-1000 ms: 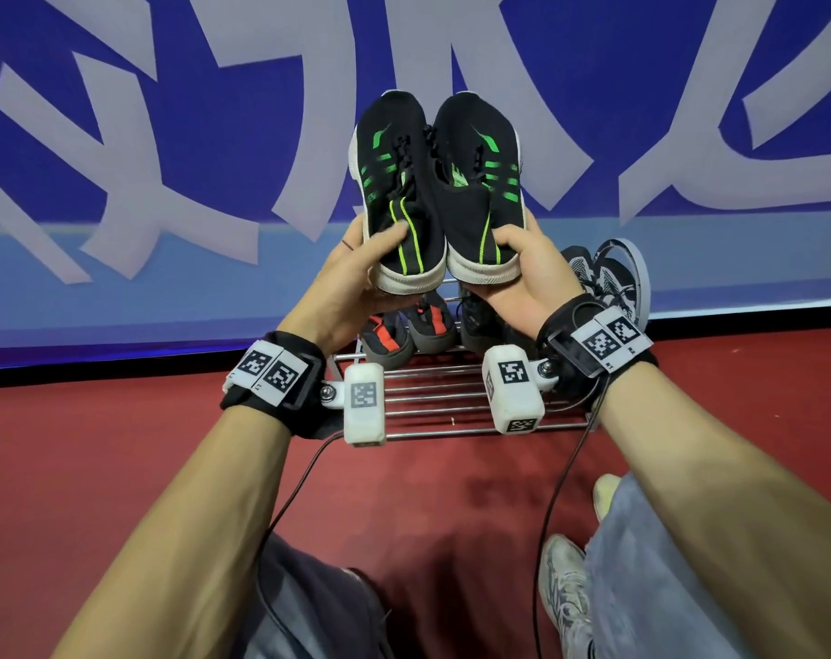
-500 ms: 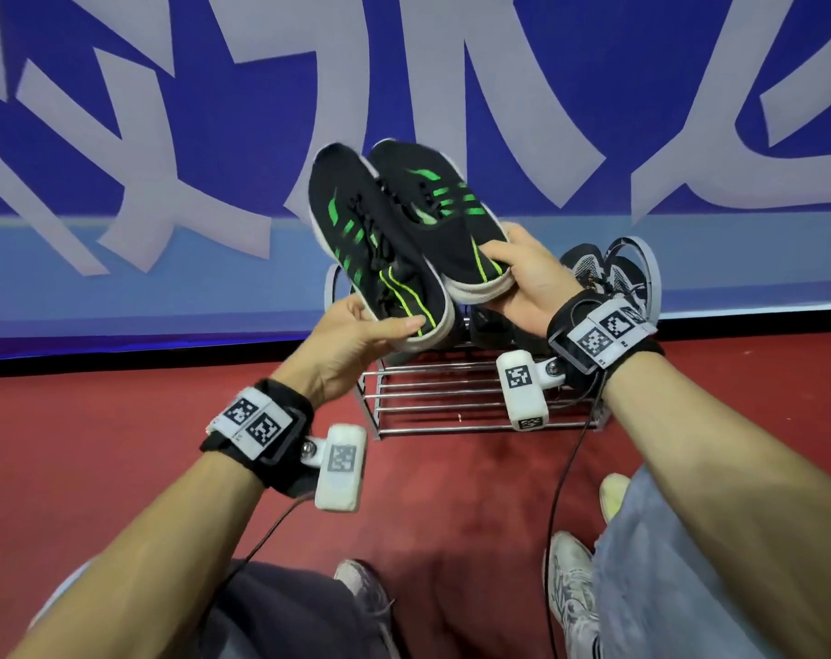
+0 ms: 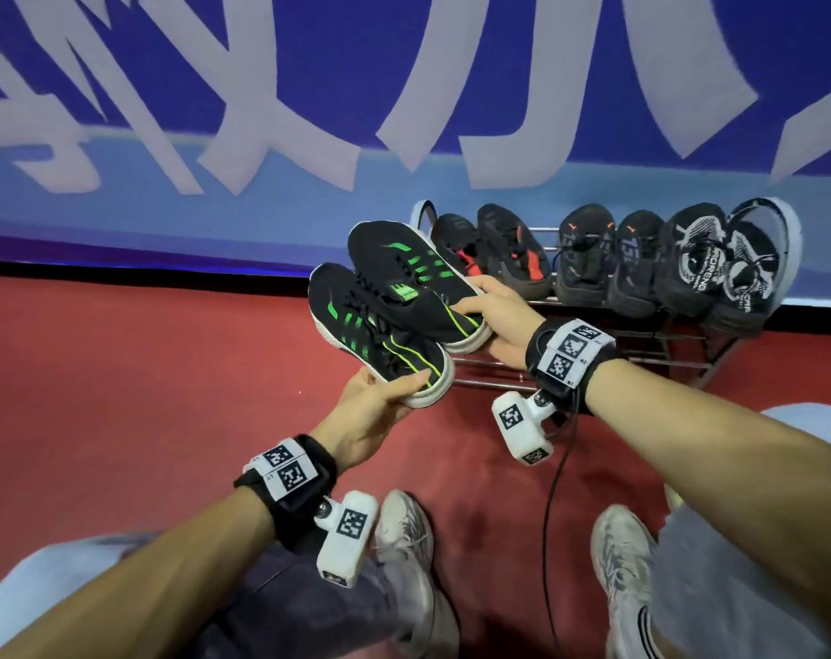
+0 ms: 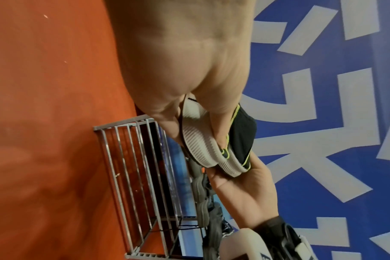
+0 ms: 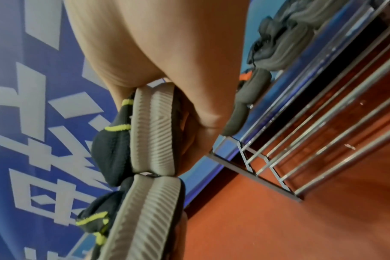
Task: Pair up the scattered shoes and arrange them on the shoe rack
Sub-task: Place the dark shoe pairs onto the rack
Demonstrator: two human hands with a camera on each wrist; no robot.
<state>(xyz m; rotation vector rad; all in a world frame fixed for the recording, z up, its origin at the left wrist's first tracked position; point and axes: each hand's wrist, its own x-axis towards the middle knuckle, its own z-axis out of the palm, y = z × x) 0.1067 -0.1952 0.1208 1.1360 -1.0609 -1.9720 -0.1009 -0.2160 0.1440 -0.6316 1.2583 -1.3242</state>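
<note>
Two black shoes with green stripes are held up side by side, toes pointing up-left, just off the left end of the metal shoe rack (image 3: 651, 359). My left hand (image 3: 380, 401) grips the heel of the nearer shoe (image 3: 370, 325), thumb on top. My right hand (image 3: 489, 311) grips the heel of the farther shoe (image 3: 404, 268). In the left wrist view the white ribbed sole (image 4: 198, 140) sits between my fingers. The right wrist view shows both heels, one (image 5: 154, 132) above the other (image 5: 145, 211).
Three pairs stand on the rack's top tier: black-red (image 3: 494, 254), black with orange marks (image 3: 608, 264), black-white (image 3: 722, 264). Lower bars (image 5: 323, 132) are bare. The blue banner wall (image 3: 261, 111) lies behind, red floor (image 3: 142, 373) to the left, and my own pale sneakers (image 3: 404, 539) below.
Both hands have brought the green-striped pair down from chest height and tilted it to the left. The rack now sits to the right in view, with its top tier of shoes showing.
</note>
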